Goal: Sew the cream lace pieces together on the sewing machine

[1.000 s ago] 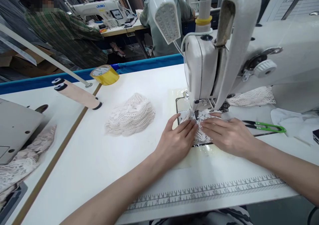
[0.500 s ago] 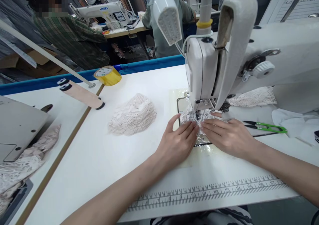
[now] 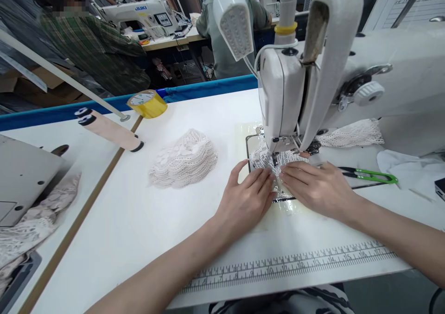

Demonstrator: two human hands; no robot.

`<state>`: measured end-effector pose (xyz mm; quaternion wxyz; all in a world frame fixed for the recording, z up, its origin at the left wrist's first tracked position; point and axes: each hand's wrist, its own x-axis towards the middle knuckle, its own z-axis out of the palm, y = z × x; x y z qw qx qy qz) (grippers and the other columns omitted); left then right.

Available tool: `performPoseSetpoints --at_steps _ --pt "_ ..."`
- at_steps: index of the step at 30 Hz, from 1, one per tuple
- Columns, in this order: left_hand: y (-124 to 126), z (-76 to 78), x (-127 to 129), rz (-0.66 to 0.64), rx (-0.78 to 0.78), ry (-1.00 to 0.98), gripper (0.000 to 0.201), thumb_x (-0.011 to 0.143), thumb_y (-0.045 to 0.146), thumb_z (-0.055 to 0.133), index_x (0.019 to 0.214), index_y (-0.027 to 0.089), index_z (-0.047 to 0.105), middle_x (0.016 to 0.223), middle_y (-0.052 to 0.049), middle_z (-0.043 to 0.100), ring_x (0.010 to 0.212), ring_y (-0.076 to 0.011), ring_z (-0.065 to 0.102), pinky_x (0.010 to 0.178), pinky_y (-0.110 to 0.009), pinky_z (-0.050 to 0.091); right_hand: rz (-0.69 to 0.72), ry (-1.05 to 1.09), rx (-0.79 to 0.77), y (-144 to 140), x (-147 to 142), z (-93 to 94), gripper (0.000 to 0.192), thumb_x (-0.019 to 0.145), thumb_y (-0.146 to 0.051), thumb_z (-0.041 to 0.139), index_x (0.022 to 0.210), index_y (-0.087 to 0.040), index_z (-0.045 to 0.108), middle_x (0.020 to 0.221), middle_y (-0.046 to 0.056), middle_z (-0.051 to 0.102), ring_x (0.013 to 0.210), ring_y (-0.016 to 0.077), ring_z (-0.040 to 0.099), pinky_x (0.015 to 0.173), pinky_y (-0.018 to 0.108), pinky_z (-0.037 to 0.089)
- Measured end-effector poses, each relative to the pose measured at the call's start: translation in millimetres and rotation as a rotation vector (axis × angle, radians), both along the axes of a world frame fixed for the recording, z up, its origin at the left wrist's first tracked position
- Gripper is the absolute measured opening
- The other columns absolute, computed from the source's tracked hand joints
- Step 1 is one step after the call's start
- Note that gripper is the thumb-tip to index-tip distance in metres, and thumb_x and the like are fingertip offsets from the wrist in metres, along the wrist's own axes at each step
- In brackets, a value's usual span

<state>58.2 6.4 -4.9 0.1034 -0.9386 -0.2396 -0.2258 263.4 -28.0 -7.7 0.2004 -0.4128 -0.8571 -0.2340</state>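
From the head view, two hands are counted: the left hand (image 3: 245, 202) and the right hand (image 3: 314, 188) are laid flat, fingers spread, on one small piece of white lace (image 3: 278, 163) under the needle of the white sewing machine (image 3: 347, 73); one stack of white lace pieces (image 3: 184, 159), one yellow tape roll (image 3: 146, 103) and one pair of green-handled snips (image 3: 370, 175) are seen on the white worktop (image 3: 139, 221); a printed ruler (image 3: 292, 265) is carried along its front edge; behind, other machines and seated people are seen.

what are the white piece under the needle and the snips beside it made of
The white piece under both hands looks like openwork cotton-type lace, matte: holes and scalloped pattern show. The snips seem dark metal blades with a glossy green handle, probably plastic or painted.
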Motion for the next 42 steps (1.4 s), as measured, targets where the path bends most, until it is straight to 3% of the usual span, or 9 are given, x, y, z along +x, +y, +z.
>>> performPoseSetpoints --at_steps 5,21,27,31,33,36,38,40,42 --pt "6.8 -2.2 1.1 0.006 -0.018 -0.035 0.024 0.093 0.024 0.050 0.111 0.013 0.063 0.113 -0.010 0.068 0.104 -0.0209 0.064 0.107 -0.051 0.032 -0.033 0.023 -0.011 2.6 -1.3 1.0 0.017 0.090 -0.015 0.054 0.091 -0.014 0.071 0.099 0.005 0.073 0.080 0.0171 0.065 0.083 0.036 0.046" --pt "23.1 -4.1 5.7 0.063 -0.080 -0.016 0.032 0.096 0.031 0.046 0.116 0.013 0.062 0.118 -0.010 0.066 0.114 -0.0224 0.058 0.111 -0.049 0.026 -0.141 -0.044 -0.047 7.7 4.5 0.2 0.029 0.096 -0.028 0.045 0.110 -0.014 0.067 0.099 0.005 0.073 0.090 0.0198 0.064 0.105 0.041 0.030" --pt "24.2 -3.1 5.0 0.093 -0.100 0.017 0.036 0.095 0.030 0.047 0.126 0.012 0.054 0.125 -0.010 0.062 0.111 -0.0219 0.058 0.108 -0.047 0.031 -0.225 -0.097 -0.065 11.0 10.2 3.2 0.031 0.097 -0.031 0.043 0.101 -0.015 0.070 0.093 0.006 0.073 0.086 0.0193 0.064 0.101 0.038 0.033" --pt "19.4 0.5 6.8 0.131 -0.054 0.027 0.031 0.092 0.032 0.051 0.114 0.012 0.061 0.105 -0.011 0.066 0.099 -0.0241 0.059 0.105 -0.050 0.034 -0.244 -0.103 -0.048 14.5 12.5 5.3 0.025 0.094 -0.026 0.047 0.094 -0.016 0.070 0.089 0.006 0.072 0.084 0.0199 0.063 0.100 0.037 0.034" --pt "11.0 2.8 6.9 0.083 -0.031 0.025 0.029 0.092 0.032 0.051 0.108 0.010 0.062 0.094 -0.010 0.066 0.092 -0.0231 0.060 0.099 -0.048 0.040 -0.222 -0.095 -0.034 14.8 14.4 6.8 0.021 0.091 -0.021 0.050 0.093 -0.017 0.070 0.086 0.006 0.071 0.081 0.0199 0.063 0.100 0.038 0.034" --pt "-3.4 5.3 3.5 -0.149 -0.093 0.022 0.026 0.094 0.027 0.048 0.112 0.011 0.059 0.086 -0.006 0.066 0.077 -0.0174 0.060 0.074 -0.033 0.050 -0.179 -0.056 -0.016 12.9 17.4 9.6 0.018 0.088 -0.017 0.053 0.091 -0.019 0.071 0.077 0.004 0.069 0.076 0.0198 0.062 0.099 0.039 0.035" --pt "-7.1 6.3 -0.7 -0.264 -0.143 -0.031 0.027 0.095 0.017 0.042 0.120 0.012 0.053 0.089 -0.004 0.066 0.079 -0.0151 0.059 0.069 -0.028 0.049 -0.147 -0.018 -0.023 10.7 18.4 11.2 0.019 0.088 -0.016 0.053 0.090 -0.019 0.071 0.069 0.003 0.067 0.075 0.0201 0.062 0.097 0.039 0.037" --pt "-3.8 7.4 -4.8 -0.186 -0.197 -0.081 0.032 0.094 0.011 0.040 0.125 0.014 0.049 0.102 -0.006 0.065 0.091 -0.0163 0.058 0.076 -0.030 0.049 -0.128 0.033 -0.064 8.0 18.2 12.0 0.021 0.090 -0.017 0.050 0.090 -0.019 0.071 0.068 0.003 0.066 0.074 0.0200 0.062 0.089 0.037 0.041" --pt "3.6 9.0 -7.1 -0.004 -0.298 -0.058 0.029 0.093 0.020 0.049 0.121 0.015 0.051 0.109 -0.009 0.062 0.098 -0.0205 0.056 0.081 -0.035 0.047 -0.123 0.100 -0.148 5.1 16.9 12.4 0.024 0.092 -0.019 0.047 0.092 -0.019 0.071 0.069 0.003 0.066 0.069 0.0192 0.061 0.076 0.035 0.044"
